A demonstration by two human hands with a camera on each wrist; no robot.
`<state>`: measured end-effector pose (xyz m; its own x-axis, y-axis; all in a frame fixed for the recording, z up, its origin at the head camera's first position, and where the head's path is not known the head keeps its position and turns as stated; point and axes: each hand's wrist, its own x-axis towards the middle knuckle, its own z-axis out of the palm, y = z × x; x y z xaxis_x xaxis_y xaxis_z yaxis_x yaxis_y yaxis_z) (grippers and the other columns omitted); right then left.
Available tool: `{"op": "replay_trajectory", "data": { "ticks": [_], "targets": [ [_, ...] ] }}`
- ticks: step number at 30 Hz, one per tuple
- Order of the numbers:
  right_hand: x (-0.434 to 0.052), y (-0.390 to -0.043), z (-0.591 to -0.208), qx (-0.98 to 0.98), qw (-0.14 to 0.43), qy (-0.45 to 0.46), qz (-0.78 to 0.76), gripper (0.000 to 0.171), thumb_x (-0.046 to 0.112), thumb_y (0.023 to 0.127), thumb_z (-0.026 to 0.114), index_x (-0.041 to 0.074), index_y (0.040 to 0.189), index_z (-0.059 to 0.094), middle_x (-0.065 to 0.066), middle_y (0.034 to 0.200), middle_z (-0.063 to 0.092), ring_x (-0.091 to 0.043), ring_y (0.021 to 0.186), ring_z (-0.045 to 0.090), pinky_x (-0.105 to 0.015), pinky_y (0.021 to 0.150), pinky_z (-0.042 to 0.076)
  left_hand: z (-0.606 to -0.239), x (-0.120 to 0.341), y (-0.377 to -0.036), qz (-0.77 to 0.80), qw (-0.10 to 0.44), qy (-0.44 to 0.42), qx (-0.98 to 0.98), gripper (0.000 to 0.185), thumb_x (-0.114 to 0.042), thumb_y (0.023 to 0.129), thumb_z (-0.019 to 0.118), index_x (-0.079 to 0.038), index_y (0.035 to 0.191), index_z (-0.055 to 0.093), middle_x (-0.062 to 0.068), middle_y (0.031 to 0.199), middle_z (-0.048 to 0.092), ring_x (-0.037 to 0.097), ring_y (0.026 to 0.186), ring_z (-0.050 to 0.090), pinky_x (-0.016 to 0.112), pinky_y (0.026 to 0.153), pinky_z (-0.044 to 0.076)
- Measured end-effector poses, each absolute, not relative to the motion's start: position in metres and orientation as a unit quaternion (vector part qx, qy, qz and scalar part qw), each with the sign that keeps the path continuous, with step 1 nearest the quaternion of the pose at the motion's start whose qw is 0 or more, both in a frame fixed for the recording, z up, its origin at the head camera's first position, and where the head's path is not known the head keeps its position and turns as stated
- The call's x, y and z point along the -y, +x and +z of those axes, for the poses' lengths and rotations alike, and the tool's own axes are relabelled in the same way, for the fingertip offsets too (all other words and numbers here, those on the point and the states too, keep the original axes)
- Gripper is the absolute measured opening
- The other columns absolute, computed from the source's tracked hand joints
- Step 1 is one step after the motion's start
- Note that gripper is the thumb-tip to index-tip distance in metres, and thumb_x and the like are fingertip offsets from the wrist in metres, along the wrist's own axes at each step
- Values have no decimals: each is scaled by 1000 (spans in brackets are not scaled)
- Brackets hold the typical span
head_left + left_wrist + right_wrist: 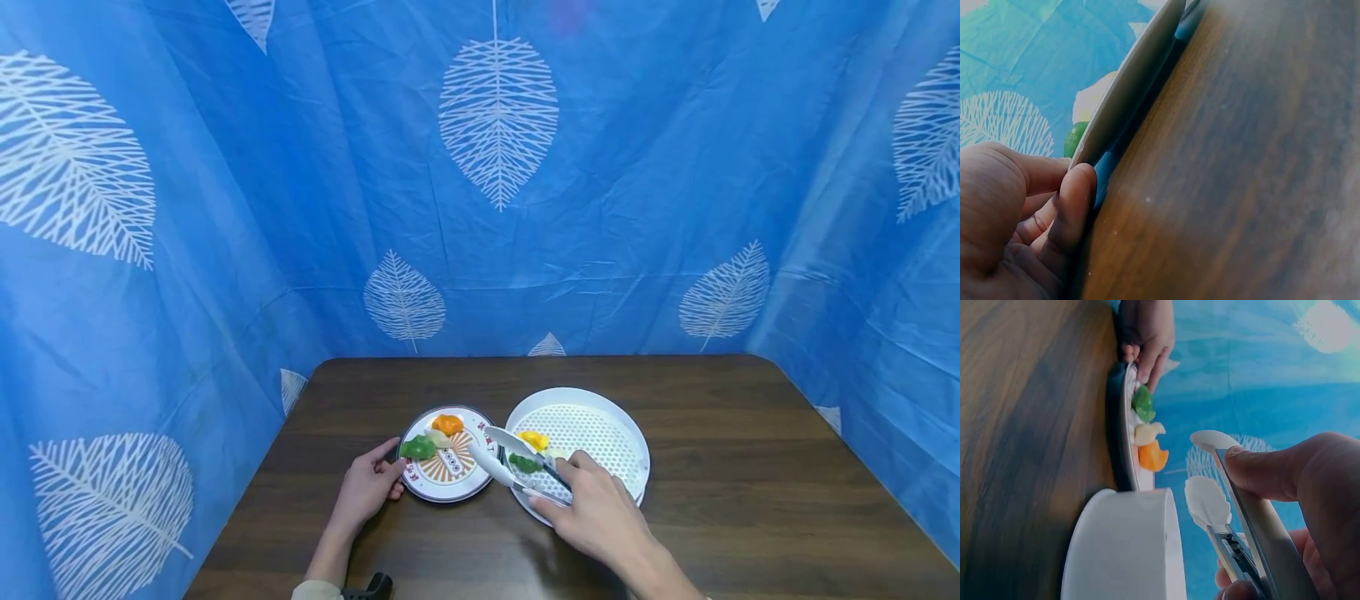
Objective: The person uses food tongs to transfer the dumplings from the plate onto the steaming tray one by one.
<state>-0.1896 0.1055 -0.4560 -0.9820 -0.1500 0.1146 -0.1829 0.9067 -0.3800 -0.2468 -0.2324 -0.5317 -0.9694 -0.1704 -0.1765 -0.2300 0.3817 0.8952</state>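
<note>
Nearest the head camera, the right hand (600, 508) is reaching forward over the near edge of the white perforated tray (626, 433), its fingers (1272, 472) curled round the handles of a pair of white-tipped tongs (510, 458); the thumb is pressing along the upper arm, which is probably what is keeping the two scalloped tips (1207, 500) a little apart, with nothing visible between them. The tips are hanging above the gap where the tray meets the small patterned plate (450, 487), so the tool is sitting between the two dishes rather than over any one piece. The left hand (367, 487) is resting on the table (750, 500) at the plate's left rim, fingertips (1075, 194) curled against the edge, seemingly steadying the plate so it is not sliding on the smooth wood. On the plate, a green dumpling (417, 447), a pale dumpling (437, 437) and an orange dumpling (447, 424) are lying touching in a row along the far left side. In the tray, a yellow dumpling (533, 438) and a second green piece (522, 463) are sitting near its left wall, just beside the tongs, close to the plate. A blue leaf-print curtain (495, 167) is enclosing the table on three sides.
</note>
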Motion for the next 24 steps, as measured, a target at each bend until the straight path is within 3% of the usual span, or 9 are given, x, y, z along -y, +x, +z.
{"op": "replay_trajectory", "data": {
  "ticks": [13, 24],
  "targets": [
    [-75, -204, -467, 972, 42, 123, 196, 65, 54, 78, 83, 9, 123, 74, -1, 94, 57, -15, 64, 46, -27, 56, 37, -534, 233, -247, 539, 26, -122, -833, 54, -16, 101, 65, -7, 152, 50, 6, 78, 59, 16, 64, 66, 26, 58, 60],
    [-55, -216, -475, 972, 81, 148, 166, 57, 53, 79, 83, 10, 116, 75, -5, 98, 61, -19, 59, 49, -33, 54, 46, -533, 235, -247, 545, 24, -105, -832, 54, -17, 101, 66, -8, 152, 51, 6, 77, 60, 17, 66, 65, 25, 58, 59]
  ]
}}
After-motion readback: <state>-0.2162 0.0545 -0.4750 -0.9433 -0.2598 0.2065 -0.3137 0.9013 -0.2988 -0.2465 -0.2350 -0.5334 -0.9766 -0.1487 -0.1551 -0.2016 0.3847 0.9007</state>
